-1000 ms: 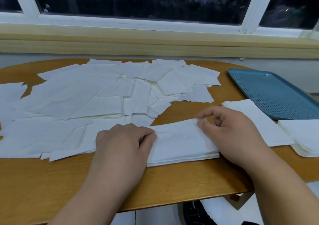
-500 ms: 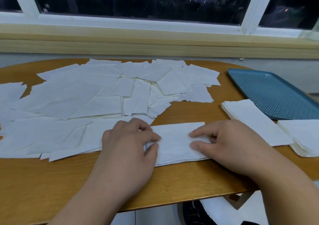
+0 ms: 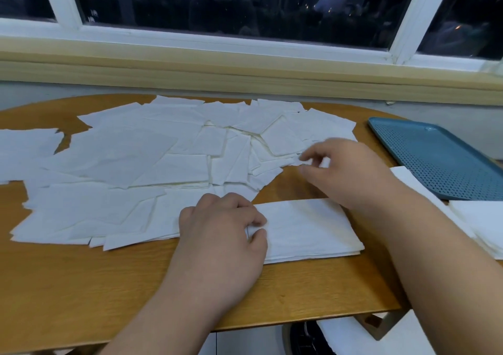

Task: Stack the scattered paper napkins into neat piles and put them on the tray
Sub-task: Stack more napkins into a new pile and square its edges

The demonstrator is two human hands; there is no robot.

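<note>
The wooden table (image 3: 81, 286) carries everything. Most of it, from just left of the left hand's hold and out beyond both hands, lies under the scattered napkins (image 3: 130, 164), overlapping at all angles: by far the larger share of the job looks undone. The blue tray (image 3: 435, 158) sits to the right of the right hand, well apart from the left hand's hold, and what shows of it holds nothing, so no pile has been delivered.

The current pile (image 3: 307, 226) runs rightward from the left hand's hold, squared and several sheets thick. Two finished piles wait to the right of it, one (image 3: 405, 176) showing beyond the right forearm and touching the tray's near rim, the other (image 3: 484, 218) further right (partly cut off by the frame).

The left hand (image 3: 220, 234) has its fingers curled, thumb and forefinger pinching the pile's left end. The right hand (image 3: 345, 172) reaches beyond that pile to the near edge of the scatter, thumb and forefinger close together at a loose napkin (image 3: 288, 161). Blur keeps me from telling whether they have closed on it.

My reading: three piles built, none trayed, dozens of sheets left to gather.
</note>
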